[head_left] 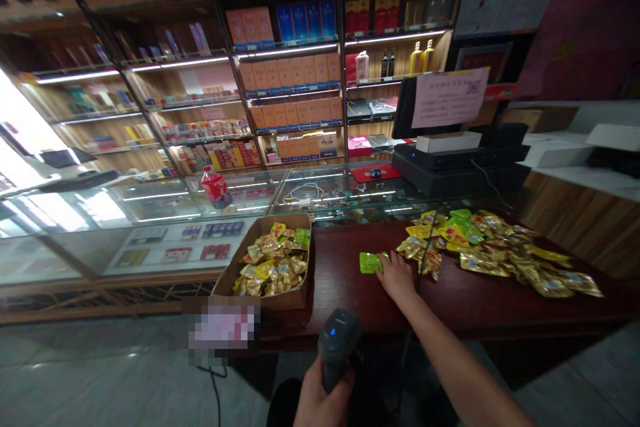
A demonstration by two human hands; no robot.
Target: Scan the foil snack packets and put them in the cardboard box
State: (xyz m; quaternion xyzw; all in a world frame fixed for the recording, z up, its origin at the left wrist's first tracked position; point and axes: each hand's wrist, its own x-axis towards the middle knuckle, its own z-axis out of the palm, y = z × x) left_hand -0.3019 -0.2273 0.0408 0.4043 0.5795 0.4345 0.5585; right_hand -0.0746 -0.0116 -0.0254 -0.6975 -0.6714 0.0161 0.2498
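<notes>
My left hand [325, 395], low in the middle of the view, is wrapped round the handle of a dark barcode scanner [340, 337] with a small blue light on top. My right hand [397, 275] reaches over the dark red tabletop, its fingers closed on the right edge of a small green snack packet [369, 262]. Just right of that hand lies a loose spread of gold, yellow and green snack packets [493, 240]. To the left, a cardboard box [306, 293] at the table's left end holds many similar packets [275, 260].
Behind the table stands a glass display counter [240, 213] bearing a red-labelled bottle [215, 187] and a white cable [304, 197]. A monitor [406, 107] with a pink paper and a black cash drawer [450, 173] stand back right. A thin black cable [429, 240] crosses beside the right hand.
</notes>
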